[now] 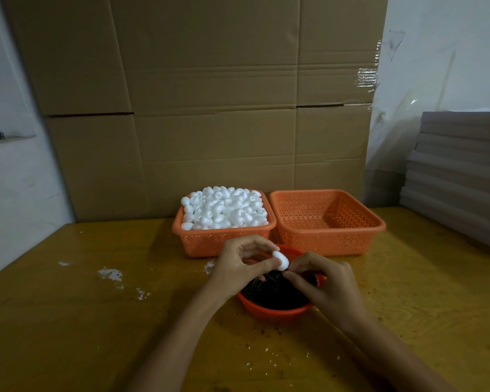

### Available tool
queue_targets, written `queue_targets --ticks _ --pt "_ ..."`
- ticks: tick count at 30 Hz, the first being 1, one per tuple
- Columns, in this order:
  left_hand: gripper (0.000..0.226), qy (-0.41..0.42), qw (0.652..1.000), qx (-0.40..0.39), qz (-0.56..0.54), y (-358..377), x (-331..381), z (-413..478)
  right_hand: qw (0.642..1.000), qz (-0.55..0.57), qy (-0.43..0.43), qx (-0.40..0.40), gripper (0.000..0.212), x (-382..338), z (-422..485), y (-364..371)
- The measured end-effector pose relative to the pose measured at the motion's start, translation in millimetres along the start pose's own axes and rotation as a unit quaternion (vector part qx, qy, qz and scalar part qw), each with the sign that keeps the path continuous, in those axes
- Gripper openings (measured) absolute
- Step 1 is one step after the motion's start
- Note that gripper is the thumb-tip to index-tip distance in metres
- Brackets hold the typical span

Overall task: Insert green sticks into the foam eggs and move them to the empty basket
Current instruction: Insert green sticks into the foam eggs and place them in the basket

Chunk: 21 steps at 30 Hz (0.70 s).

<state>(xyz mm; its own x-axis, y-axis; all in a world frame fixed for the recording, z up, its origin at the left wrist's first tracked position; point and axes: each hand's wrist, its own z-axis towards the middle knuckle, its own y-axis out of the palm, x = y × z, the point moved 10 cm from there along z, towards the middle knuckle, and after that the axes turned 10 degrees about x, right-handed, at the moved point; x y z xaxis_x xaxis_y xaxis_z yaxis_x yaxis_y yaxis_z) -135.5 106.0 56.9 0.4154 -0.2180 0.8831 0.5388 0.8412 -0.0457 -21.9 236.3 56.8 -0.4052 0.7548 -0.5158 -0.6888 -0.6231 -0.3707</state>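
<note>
left hand [238,264] pinches an egg [281,260] between curled thumb and fingers above the bowl [272,311]; right hand [323,281] bunches its fingertips at the egg, its hold unclear.

Eggs [224,207] are showing white; baskets [328,239] orange with dotted perforations; sticks [272,292] dark green; bowl [272,313] orange; tabletop [96,321] yellow-brown, white-flecked; cardboard [210,108] brown.

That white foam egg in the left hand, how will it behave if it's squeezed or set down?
Probably very light: the left hand holds the foam egg with fingertips alone. Likely to roll if set down, being rounded. Perhaps crumbly under a hard squeeze, judging by white crumbs on the table.
</note>
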Motion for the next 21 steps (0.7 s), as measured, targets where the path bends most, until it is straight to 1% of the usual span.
queue_targets --ticks 2,5,9,12,17,21 --pt "0.020 0.000 1.000 0.002 -0.014 -1 0 1 1.000 0.007 0.008 0.011 0.013 0 1 -2" --pt "0.026 -0.012 0.999 0.000 -0.046 -2 -1 2 0.999 0.020 0.020 0.039 0.014 0 3 -7" --pt "0.026 -0.020 0.999 0.003 -0.039 -4 -5 4 0.993 0.008 0.040 0.108 0.015 5 8 -26" --pt "0.023 -0.018 0.999 0.002 -0.032 -3 -7 4 0.984 -0.016 0.075 0.159 0.016 20 14 -44" --pt "0.023 -0.016 0.999 -0.004 -0.035 -2 -8 5 0.959 -0.042 0.154 0.234 0.012 56 23 -68" --pt "0.022 -0.020 0.999 -0.004 -0.034 -3 -11 5 0.948 -0.052 0.188 0.251 0.014 74 25 -72"
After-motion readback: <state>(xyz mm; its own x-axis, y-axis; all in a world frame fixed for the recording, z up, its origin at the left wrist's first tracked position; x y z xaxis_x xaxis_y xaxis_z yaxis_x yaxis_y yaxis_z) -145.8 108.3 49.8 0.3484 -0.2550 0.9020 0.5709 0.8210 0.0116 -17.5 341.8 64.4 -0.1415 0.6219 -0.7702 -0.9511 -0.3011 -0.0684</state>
